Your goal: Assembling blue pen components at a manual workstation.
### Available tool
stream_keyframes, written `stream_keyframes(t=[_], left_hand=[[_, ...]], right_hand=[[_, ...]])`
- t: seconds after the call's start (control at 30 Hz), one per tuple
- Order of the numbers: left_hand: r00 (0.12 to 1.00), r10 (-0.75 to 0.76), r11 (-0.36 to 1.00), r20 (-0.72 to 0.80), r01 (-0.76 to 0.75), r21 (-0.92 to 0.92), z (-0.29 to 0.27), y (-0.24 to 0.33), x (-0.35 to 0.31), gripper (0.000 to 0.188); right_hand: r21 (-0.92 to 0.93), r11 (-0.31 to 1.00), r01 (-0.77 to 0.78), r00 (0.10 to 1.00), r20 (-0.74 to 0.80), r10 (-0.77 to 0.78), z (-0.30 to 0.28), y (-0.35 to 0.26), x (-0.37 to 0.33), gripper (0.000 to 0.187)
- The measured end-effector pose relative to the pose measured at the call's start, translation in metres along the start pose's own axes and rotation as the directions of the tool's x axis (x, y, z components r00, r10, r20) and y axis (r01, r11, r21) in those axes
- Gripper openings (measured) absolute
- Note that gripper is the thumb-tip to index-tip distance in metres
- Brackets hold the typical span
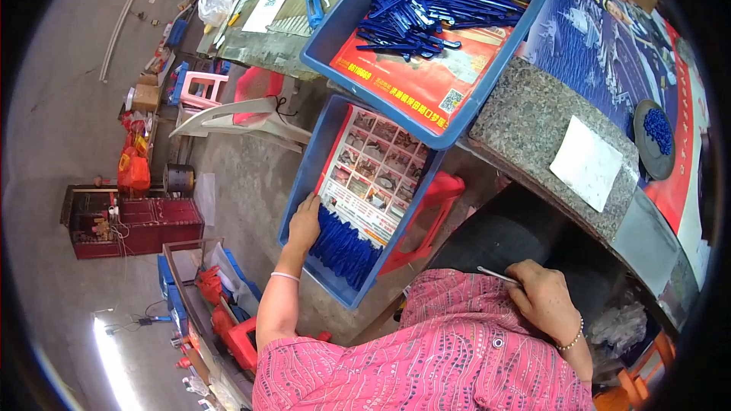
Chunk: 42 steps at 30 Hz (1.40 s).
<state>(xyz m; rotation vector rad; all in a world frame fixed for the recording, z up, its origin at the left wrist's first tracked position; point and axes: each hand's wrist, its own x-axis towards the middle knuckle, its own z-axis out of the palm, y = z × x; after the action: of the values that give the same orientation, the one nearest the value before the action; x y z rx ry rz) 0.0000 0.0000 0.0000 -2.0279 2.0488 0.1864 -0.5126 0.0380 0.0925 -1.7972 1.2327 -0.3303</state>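
Observation:
My left hand [304,227] reaches over the left wall of the lower blue tray [367,289]. Its fingers look extended against the left end of a pile of slim dark-blue pieces [346,251], and I see nothing held in them. The pieces lie side by side at the tray's near end, on a printed sheet [373,160]. Over my lap, my right hand [547,301] is closed around a slim silver metal tool [496,275], whose end points left. Above the lower tray, a larger blue tray [438,137] holds a loose heap of similar blue pieces [449,0].
A red stool [430,221] stands beside the lower tray. On the stone-topped table [525,110] at right are a white paper [586,162] and a round dish [647,154] of small blue parts. A blue-handled tool [313,6] lies at the upper left; a pale chair [228,120] stands below it.

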Motion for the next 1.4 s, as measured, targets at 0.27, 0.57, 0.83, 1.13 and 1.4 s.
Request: stream_keyframes(t=[0.27, 0.57, 0.83, 1.13, 1.4], left_hand=[[0.965, -0.059, 0.998, -0.254, 0.060, -0.007, -0.007, 0.005, -0.006, 0.040], [0.875, 0.095, 0.890, -0.475, -0.288, -0.353, -0.076, 0.104, -0.007, 0.040], [0.634, 0.512, 0.555, -0.580, -0.759, -0.340, -0.153, 0.258, -0.009, 0.033], [0.545, 0.582, 0.470, -0.603, -0.831, -0.298, -0.168, 0.363, 0.021, 0.037], [0.545, 0.663, 0.537, -0.514, -0.824, -0.180, -0.169, 0.378, 0.039, 0.035]], right_hand=[[-0.045, 0.999, 0.000, 1.000, 0.020, 0.001, -0.001, -0.001, 0.001, 0.019], [-0.088, 0.994, 0.069, 0.998, 0.005, -0.069, -0.001, 0.000, 0.003, 0.019], [-0.012, 0.988, 0.152, 0.987, -0.049, -0.153, -0.006, 0.009, -0.007, 0.019], [0.317, 0.947, 0.050, 0.944, -0.325, 0.059, -0.049, 0.005, -0.049, 0.014], [0.336, 0.940, 0.058, 0.817, -0.557, 0.149, -0.074, 0.008, -0.052, 0.016]])
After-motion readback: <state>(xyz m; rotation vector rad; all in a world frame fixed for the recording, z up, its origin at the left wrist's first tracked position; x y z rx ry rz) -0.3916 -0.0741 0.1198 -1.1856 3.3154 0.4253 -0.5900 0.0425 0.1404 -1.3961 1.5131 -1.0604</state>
